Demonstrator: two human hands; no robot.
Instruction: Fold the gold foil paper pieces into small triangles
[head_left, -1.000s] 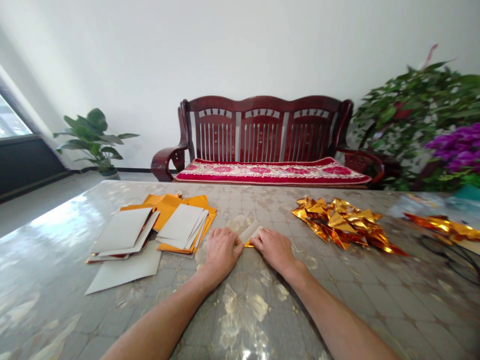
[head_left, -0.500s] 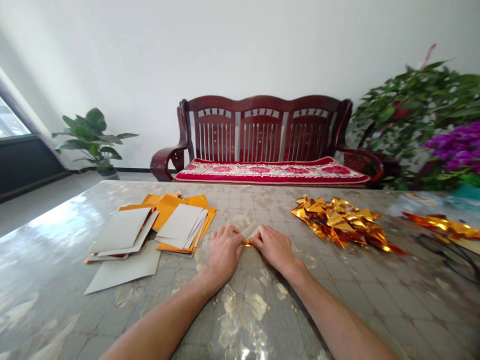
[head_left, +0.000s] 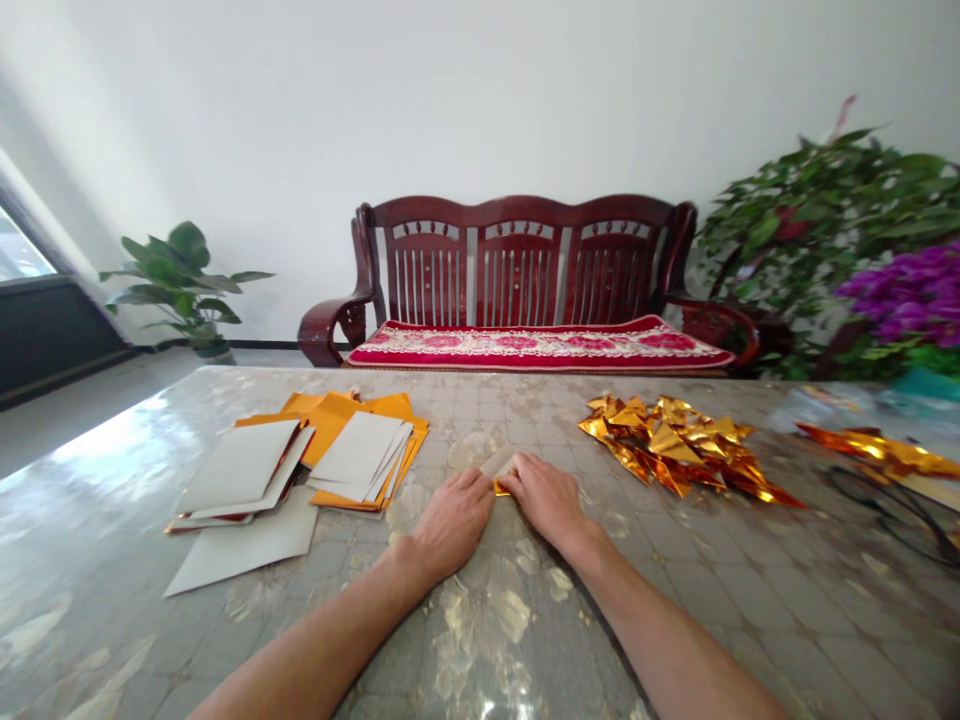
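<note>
Between my hands, low on the table, is a small folded piece of foil paper, grey on one face with a strip of gold at its near edge. My left hand is closed on its left side, fingers bent. My right hand pinches its right side. Much of the paper is hidden beneath my fingers. To the left lie loose stacks of paper sheets, grey on top with orange-gold sides showing. To the right is a heap of folded gold foil pieces with pointed ends.
The table has a glossy patterned cover. At the right lie more gold foil, clear plastic and a dark cord-like object. Beyond the table stand a wooden bench and plants.
My left hand has turned and slid slightly down and right, its fingers now closer together. My right hand stays by the paper. The view has shifted a little.
</note>
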